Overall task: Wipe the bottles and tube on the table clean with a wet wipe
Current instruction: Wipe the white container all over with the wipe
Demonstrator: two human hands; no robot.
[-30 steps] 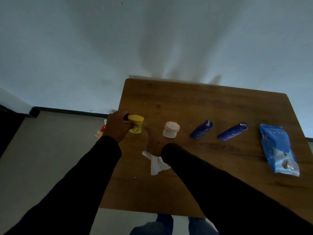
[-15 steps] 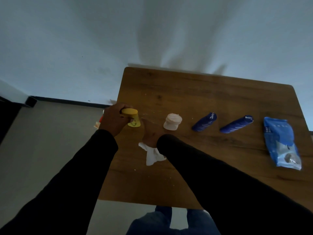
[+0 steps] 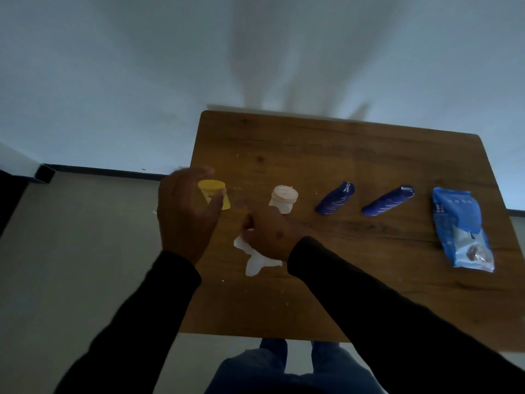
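A yellow bottle point(image 3: 217, 196) stands near the left edge of the wooden table point(image 3: 355, 155). My left hand point(image 3: 186, 214) is around it with loosened fingers; the thumb lies across its front and the fingers are blurred above its cap. My right hand point(image 3: 270, 234) rests on the table and grips a crumpled white wet wipe point(image 3: 255, 264). Just beyond that hand stands a pale pink bottle point(image 3: 284, 199). Further right lie a dark blue bottle point(image 3: 335, 198) and a dark blue tube point(image 3: 387, 204).
A blue pack of wet wipes point(image 3: 460, 228) lies near the table's right edge. Small white crumbs dot the tabletop. The wall is right behind the table's far edge, and grey floor lies to the left. My knees show below the near edge.
My left hand has loosened its grip on the yellow bottle, which now stands on the table. The right hand stays on the wipe. The camera has tilted.
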